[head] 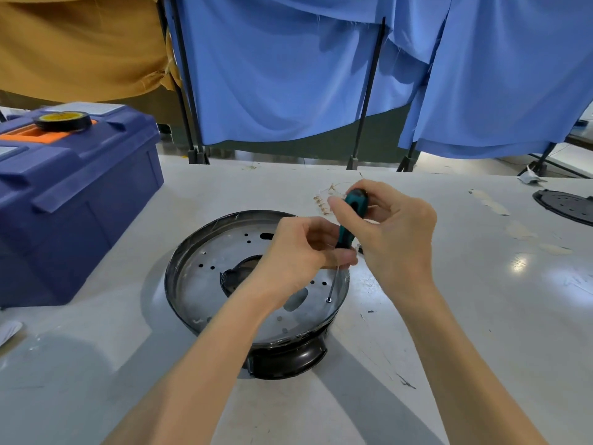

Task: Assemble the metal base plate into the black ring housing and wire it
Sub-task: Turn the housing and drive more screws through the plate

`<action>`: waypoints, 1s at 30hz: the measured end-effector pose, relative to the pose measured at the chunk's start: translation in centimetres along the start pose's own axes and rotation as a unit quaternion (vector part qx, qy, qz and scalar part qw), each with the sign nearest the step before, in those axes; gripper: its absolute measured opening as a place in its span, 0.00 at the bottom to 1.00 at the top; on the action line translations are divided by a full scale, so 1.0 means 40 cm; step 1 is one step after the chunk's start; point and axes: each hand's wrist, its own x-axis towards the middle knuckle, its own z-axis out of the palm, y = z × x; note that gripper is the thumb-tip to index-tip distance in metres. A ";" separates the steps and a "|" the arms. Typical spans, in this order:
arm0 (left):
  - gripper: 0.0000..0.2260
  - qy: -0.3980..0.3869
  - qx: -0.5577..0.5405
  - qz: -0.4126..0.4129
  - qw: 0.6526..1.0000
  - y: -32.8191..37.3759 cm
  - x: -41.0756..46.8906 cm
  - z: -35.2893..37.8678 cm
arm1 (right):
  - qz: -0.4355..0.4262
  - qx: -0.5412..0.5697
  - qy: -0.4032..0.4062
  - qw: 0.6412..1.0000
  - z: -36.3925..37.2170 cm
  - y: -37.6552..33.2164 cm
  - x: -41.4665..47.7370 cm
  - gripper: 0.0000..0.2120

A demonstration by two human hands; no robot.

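Observation:
A round metal base plate [211, 261] with several holes lies inside the black ring housing [288, 358] at the table's middle. A teal and black screwdriver [351, 216] stands almost upright over the plate's right side, its thin shaft tip on a screw [328, 300] near the rim. My right hand [391, 229] grips the top of the handle. My left hand [301, 252] pinches the lower end of the handle, where the shaft begins.
A blue toolbox [73, 200] with a roll of black tape [62, 121] on its lid stands at the left. Loose wire pieces [324, 200] lie behind the hands. Another black round part [568, 205] sits at the far right. Blue curtains on stands hang behind the table.

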 end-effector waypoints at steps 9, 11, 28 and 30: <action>0.09 -0.051 -0.039 -0.023 0.998 0.008 -0.006 -0.013 | 0.010 0.092 -0.106 0.990 -0.036 -0.020 0.018 0.04; 0.09 -0.014 -0.017 0.001 1.000 0.006 0.000 -0.003 | 0.007 0.031 -0.052 0.998 -0.025 -0.015 0.014 0.10; 0.11 -0.124 -0.028 -0.043 0.991 0.024 0.001 -0.028 | 0.024 0.087 -0.158 0.983 -0.016 -0.011 0.017 0.12; 0.11 -0.146 -0.024 -0.042 0.988 0.027 -0.002 -0.032 | 0.011 0.161 -0.212 0.964 -0.021 -0.008 0.015 0.11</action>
